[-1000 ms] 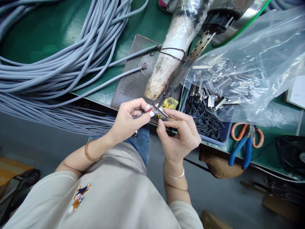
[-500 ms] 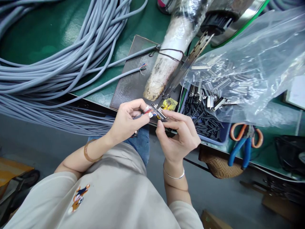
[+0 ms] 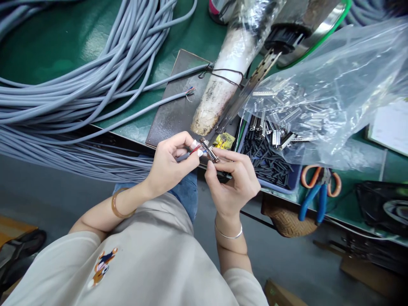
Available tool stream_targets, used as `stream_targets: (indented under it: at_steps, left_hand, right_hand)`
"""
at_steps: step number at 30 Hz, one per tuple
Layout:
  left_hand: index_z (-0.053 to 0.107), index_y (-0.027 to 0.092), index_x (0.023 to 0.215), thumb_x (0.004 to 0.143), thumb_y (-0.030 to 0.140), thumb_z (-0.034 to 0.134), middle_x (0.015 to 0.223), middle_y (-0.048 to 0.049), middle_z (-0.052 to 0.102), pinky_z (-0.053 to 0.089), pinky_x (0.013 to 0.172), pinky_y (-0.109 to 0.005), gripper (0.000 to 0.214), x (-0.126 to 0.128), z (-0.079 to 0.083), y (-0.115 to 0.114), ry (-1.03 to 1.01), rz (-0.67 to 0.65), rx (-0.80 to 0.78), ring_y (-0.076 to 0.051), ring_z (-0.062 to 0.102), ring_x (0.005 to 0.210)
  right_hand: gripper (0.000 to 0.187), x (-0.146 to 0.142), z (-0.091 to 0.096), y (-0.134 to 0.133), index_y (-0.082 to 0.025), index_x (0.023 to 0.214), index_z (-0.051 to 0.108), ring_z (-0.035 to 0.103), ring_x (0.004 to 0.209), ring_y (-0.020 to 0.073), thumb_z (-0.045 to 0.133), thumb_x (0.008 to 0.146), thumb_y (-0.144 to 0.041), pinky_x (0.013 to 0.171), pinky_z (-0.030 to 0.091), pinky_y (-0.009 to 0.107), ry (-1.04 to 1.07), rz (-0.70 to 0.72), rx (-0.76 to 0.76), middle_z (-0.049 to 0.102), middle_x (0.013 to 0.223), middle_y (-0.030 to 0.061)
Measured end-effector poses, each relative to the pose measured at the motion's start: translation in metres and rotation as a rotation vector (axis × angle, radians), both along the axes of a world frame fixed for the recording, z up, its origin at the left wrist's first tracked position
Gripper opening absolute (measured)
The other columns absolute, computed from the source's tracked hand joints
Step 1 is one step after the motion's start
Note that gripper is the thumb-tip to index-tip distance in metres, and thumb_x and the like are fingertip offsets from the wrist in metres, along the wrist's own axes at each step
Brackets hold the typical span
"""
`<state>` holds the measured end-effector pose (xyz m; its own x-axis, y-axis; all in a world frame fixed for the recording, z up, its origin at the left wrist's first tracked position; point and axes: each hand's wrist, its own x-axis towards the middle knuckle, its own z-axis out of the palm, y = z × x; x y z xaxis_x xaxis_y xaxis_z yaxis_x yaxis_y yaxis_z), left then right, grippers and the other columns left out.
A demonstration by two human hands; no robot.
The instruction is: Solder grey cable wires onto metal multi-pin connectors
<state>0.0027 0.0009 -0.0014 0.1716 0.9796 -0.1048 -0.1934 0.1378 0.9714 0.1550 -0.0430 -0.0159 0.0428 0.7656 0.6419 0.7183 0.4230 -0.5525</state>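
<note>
My left hand (image 3: pixel 170 163) pinches the stripped end of a grey cable (image 3: pixel 185 157), whose red and blue wires show at my fingertips. My right hand (image 3: pixel 234 180) holds a small metal connector (image 3: pixel 209 150) between thumb and forefinger, touching the wire ends. Both hands meet just in front of the green bench's edge, above my lap. A wrapped soldering tool (image 3: pixel 223 80) points down at the connector from the bench.
A big coil of grey cables (image 3: pixel 73 93) fills the left of the green bench (image 3: pixel 44 46). A dark metal plate (image 3: pixel 175 110) lies behind my hands. A clear bag of metal connectors (image 3: pixel 318 89) overhangs a blue tray of black sleeves (image 3: pixel 270 163). Blue and orange pliers (image 3: pixel 318 191) lie at right.
Both hands with the cable end and connector have shifted slightly left and closer together; the connector is tilted more on edge. The view has drifted a little.
</note>
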Motion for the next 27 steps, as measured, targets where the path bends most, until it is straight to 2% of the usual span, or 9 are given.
stream_targets:
  at_steps: [7,22,27]
  left_hand:
    - [0.058,0.018,0.068,0.074,0.02,0.077,0.069,-0.0008,0.059,0.044,0.054,-0.019,0.021,0.0019,0.0007,-0.0004,0.068,0.055,0.067,-0.011,0.056,0.065]
    - [0.06,0.018,0.068,0.075,0.019,0.074,0.069,-0.0008,0.06,0.041,0.052,-0.02,0.015,0.003,0.0007,0.0019,0.109,0.059,0.102,-0.011,0.055,0.064]
    - [0.061,0.018,0.068,0.075,0.018,0.073,0.068,-0.0006,0.06,0.04,0.051,-0.019,0.015,0.0035,0.0042,0.0026,0.125,0.077,0.136,-0.01,0.055,0.063]
  right_hand:
    - [0.018,0.0017,-0.0029,0.0013,-0.024,0.086,0.063,0.075,0.091,0.0161,0.075,0.086,-0.011,0.08,0.066,0.031,-0.027,0.012,0.0,0.078,0.106,0.0024]
    - [0.018,0.0006,-0.0007,0.007,-0.024,0.084,0.063,0.074,0.089,0.0163,0.076,0.087,-0.012,0.075,0.063,0.031,-0.011,-0.002,0.01,0.077,0.104,0.002]
    - [0.018,0.0004,0.0024,0.0079,-0.024,0.084,0.064,0.073,0.091,0.0154,0.078,0.086,-0.013,0.078,0.062,0.031,-0.039,-0.014,0.022,0.076,0.105,0.0014]
